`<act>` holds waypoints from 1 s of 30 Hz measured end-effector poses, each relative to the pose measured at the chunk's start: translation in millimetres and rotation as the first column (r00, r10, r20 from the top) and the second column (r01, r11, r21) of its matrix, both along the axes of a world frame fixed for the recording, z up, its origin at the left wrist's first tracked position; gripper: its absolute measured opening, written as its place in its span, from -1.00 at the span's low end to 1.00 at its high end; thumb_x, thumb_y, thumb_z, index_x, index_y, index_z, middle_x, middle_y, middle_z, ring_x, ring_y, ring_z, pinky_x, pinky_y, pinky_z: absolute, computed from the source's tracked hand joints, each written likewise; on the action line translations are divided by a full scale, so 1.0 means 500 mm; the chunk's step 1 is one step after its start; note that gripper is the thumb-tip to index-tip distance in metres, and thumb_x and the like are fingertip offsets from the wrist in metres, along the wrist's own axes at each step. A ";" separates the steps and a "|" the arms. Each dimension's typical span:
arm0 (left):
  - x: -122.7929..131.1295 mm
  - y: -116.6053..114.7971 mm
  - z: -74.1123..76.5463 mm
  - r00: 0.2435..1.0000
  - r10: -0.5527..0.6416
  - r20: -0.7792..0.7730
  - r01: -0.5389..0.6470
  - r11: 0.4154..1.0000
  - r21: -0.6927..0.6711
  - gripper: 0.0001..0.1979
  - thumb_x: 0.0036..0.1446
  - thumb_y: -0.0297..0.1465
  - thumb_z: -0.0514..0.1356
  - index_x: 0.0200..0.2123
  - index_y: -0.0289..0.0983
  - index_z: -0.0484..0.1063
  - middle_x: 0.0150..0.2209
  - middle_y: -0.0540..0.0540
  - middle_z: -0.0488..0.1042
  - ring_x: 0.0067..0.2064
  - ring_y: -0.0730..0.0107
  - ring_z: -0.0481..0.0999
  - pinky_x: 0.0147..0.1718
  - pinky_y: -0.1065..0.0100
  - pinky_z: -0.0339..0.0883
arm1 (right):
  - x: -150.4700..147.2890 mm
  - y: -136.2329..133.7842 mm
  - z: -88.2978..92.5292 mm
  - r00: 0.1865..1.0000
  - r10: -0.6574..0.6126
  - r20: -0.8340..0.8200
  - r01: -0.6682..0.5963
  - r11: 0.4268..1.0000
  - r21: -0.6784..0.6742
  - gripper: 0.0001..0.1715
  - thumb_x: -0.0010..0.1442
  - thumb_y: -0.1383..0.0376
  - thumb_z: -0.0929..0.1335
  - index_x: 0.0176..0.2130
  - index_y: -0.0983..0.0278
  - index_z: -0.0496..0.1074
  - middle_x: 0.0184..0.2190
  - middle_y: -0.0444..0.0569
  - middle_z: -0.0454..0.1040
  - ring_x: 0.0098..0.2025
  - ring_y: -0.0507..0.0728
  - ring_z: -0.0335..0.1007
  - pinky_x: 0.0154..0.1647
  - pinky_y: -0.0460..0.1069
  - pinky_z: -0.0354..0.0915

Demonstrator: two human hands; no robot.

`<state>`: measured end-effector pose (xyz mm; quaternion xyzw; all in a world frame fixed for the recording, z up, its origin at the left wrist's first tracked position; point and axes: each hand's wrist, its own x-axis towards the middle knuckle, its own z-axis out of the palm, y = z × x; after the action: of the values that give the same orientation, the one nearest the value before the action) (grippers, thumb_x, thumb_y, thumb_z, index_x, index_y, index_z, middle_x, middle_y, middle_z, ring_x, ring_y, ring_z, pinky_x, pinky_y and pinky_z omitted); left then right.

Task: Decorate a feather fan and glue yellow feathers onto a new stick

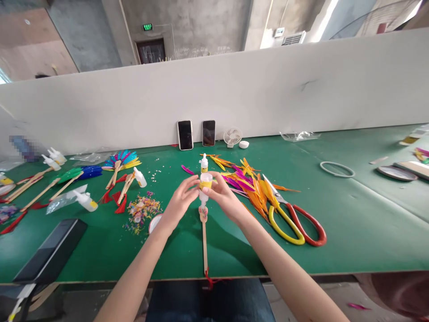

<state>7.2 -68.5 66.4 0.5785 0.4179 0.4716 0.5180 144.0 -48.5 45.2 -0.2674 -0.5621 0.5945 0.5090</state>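
Just above the ornamented head of the wooden stick point(205, 248), near the front edge of the green tabletop point(351, 214), our left hand point(182, 194) and right hand point(223, 192) grasp a small white squeeze bottle point(206, 180) between their fingertips, its nozzle turned down; whether the tip touches the stick we cannot tell. We judge the bottle light and soft-walled, so a hard pinch would likely force out its contents; the yellow-labelled middle seems our best hold, though smooth plastic might slip if wet. The stick looks stiff and light, easiest for us to take by its bare shaft, clear of the red tassel point(209, 281) at its near end. To our right, orange and magenta feathers point(259, 197) lie by red-and-yellow-handled scissors point(279, 206); to our left, coloured flakes point(144, 210) are scattered. Beyond, two smartphones point(185, 135) lean against a white partition point(134, 107) near a small fan point(232, 136), and a green exit sign point(147, 27) hangs on the concrete wall point(208, 22).
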 end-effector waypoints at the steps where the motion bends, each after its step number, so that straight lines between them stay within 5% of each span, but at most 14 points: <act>1: -0.001 0.001 0.006 1.000 -0.024 -0.011 0.024 1.000 0.006 -0.65 0.03 -0.31 0.11 -0.06 -0.20 0.26 0.01 -0.11 0.31 0.07 0.27 0.25 0.00 0.27 0.17 | 0.001 -0.001 0.001 1.000 0.005 -0.005 -0.005 1.000 -0.007 -0.62 0.00 0.17 0.34 -0.20 0.13 0.13 -0.41 -0.20 0.38 -0.37 0.02 0.32 -0.32 -0.05 0.24; 8: 0.004 0.019 0.032 0.996 -0.036 -0.081 0.037 0.999 0.003 -0.71 -0.01 -0.31 0.14 -0.17 -0.26 0.27 -0.11 -0.13 0.37 -0.09 0.32 0.37 -0.18 0.31 0.28 | -0.001 0.005 0.000 0.998 -0.002 0.060 -0.001 0.999 0.052 -0.60 -0.02 0.09 0.33 -0.21 0.16 0.17 -0.43 -0.18 0.33 -0.39 0.02 0.28 -0.37 -0.06 0.22; 16: 0.006 0.052 0.007 0.993 -0.114 -0.022 0.114 0.993 -0.009 -0.78 -0.01 -0.30 0.14 -0.27 -0.24 0.26 -0.31 -0.03 0.39 -0.33 0.45 0.40 -0.33 0.37 0.28 | -0.005 0.000 -0.013 0.981 -0.052 0.187 0.041 0.997 0.062 -0.64 0.07 0.11 0.25 -0.15 0.20 0.23 -0.35 -0.12 0.32 -0.28 0.05 0.26 -0.25 -0.04 0.23; 21: -0.002 0.038 -0.011 0.966 0.052 -0.253 -0.033 0.996 0.079 -0.87 0.06 -0.35 0.04 -0.29 -0.26 0.23 -0.36 -0.02 0.35 -0.31 0.43 0.40 -0.27 0.32 0.28 | -0.001 0.006 -0.015 0.979 -0.148 0.142 0.153 0.988 -0.026 -0.69 0.03 0.14 0.26 -0.21 0.22 0.28 -0.29 -0.11 0.38 -0.19 0.09 0.29 -0.17 -0.01 0.21; 23: -0.013 0.009 -0.015 0.853 0.105 -0.512 -0.012 0.983 0.183 -0.91 0.05 -0.42 0.05 -0.32 -0.25 0.24 -0.39 0.00 0.32 -0.33 0.43 0.38 -0.27 0.32 0.27 | 0.004 0.012 -0.015 0.963 -0.240 0.125 0.249 0.966 -0.063 -0.71 0.01 0.14 0.27 -0.27 0.24 0.29 -0.32 -0.09 0.41 -0.19 0.11 0.31 -0.17 0.00 0.22; 25: -0.025 -0.030 -0.020 0.670 0.020 -0.742 0.178 0.966 0.186 -0.86 0.06 -0.49 0.00 -0.30 -0.22 0.30 -0.39 0.00 0.34 -0.35 0.43 0.36 -0.30 0.34 0.26 | 0.008 0.020 -0.016 0.954 -0.285 0.094 0.294 0.950 -0.104 -0.69 -0.03 0.14 0.30 -0.27 0.25 0.28 -0.31 -0.07 0.43 -0.18 0.13 0.33 -0.16 0.02 0.22; 28: -0.034 -0.085 -0.035 0.408 -0.086 -0.909 0.450 0.885 0.118 -0.62 0.04 -0.61 -0.06 -0.15 -0.15 0.34 -0.35 -0.04 0.36 -0.31 0.41 0.37 -0.31 0.39 0.25 | 0.011 0.031 -0.026 0.956 -0.282 0.087 0.292 0.944 -0.151 -0.62 -0.10 0.13 0.35 -0.27 0.25 0.28 -0.29 -0.04 0.45 -0.18 0.15 0.36 -0.18 0.03 0.24; 30: -0.033 -0.107 -0.047 0.313 -0.092 -0.945 0.513 0.854 0.087 -0.64 0.07 -0.60 -0.07 -0.14 -0.19 0.36 -0.33 -0.08 0.36 -0.28 0.37 0.37 -0.31 0.38 0.26 | 0.009 0.038 -0.037 0.953 -0.286 0.098 0.298 0.943 -0.148 -0.59 -0.12 0.10 0.36 -0.29 0.25 0.27 -0.33 -0.04 0.46 -0.21 0.16 0.38 -0.22 0.04 0.26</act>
<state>-9.1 -122.1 42.7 0.8956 0.4151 0.0309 0.1570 148.3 -29.3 26.7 -0.4099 -0.4852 0.5455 0.5467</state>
